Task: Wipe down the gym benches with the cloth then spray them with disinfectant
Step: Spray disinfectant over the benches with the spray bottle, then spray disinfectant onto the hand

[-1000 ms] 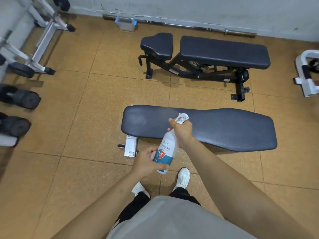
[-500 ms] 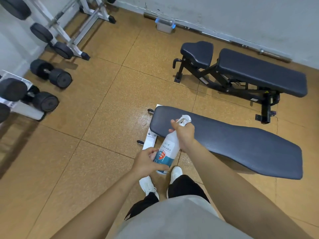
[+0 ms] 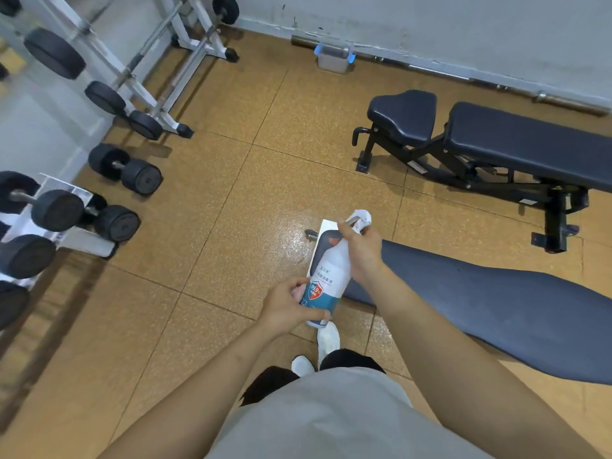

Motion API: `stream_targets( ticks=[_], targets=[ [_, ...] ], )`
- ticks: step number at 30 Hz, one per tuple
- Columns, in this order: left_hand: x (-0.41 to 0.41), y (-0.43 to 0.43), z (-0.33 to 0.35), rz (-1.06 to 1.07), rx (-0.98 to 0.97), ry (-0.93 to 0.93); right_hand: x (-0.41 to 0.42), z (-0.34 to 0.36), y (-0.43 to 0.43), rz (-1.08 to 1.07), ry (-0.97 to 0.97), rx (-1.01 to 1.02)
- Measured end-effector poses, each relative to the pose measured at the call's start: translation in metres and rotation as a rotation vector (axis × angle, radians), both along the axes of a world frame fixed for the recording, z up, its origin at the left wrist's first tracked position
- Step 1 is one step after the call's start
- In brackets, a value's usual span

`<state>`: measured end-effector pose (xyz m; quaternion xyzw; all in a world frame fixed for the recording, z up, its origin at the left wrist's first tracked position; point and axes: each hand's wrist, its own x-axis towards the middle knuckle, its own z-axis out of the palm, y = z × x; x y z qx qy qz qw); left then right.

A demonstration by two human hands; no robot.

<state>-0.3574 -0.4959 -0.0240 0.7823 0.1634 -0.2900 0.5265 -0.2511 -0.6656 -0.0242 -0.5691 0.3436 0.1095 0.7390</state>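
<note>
I hold a white and teal disinfectant spray bottle (image 3: 326,283) in both hands, over the left end of the near flat bench (image 3: 496,309). My right hand (image 3: 361,250) grips its neck just under the white trigger head (image 3: 359,218). My left hand (image 3: 288,304) holds the bottle's lower body, thumb across the base. The bench's dark pad runs off to the right. A second, adjustable bench (image 3: 516,144) with a separate seat pad stands farther back on the right. No cloth is in view.
Dumbbells (image 3: 126,168) lie on the floor at the left beside a white rack (image 3: 59,233). A barbell stand (image 3: 185,54) with plates is at the back left. A small grey box (image 3: 334,58) and a bar (image 3: 496,84) lie along the wall. My feet (image 3: 328,339) stand below the bottle.
The view has swung left, so both benches sit farther right and more of the dumbbells show. My hands keep the same hold on the bottle.
</note>
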Motion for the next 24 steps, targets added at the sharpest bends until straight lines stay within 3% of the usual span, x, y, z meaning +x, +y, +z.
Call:
stream_targets(
  ticks=[5, 11, 16, 24],
  targets=[
    [0.069, 0.024, 0.017, 0.143, -0.106, -0.065, 0.079, 0.036, 0.036, 0.173, -0.223, -0.034],
    [0.166, 0.079, 0.020, 0.258, -0.234, -0.139, 0.155, 0.055, 0.089, 0.633, -0.367, -0.209],
    [0.250, 0.145, 0.007, 0.197, -0.339, -0.103, 0.222, 0.035, 0.157, 0.567, -0.319, -0.334],
    [0.376, 0.298, 0.012, 0.100, -0.399, -0.020, 0.317, 0.044, 0.272, 0.372, -0.173, -0.360]
  ],
)
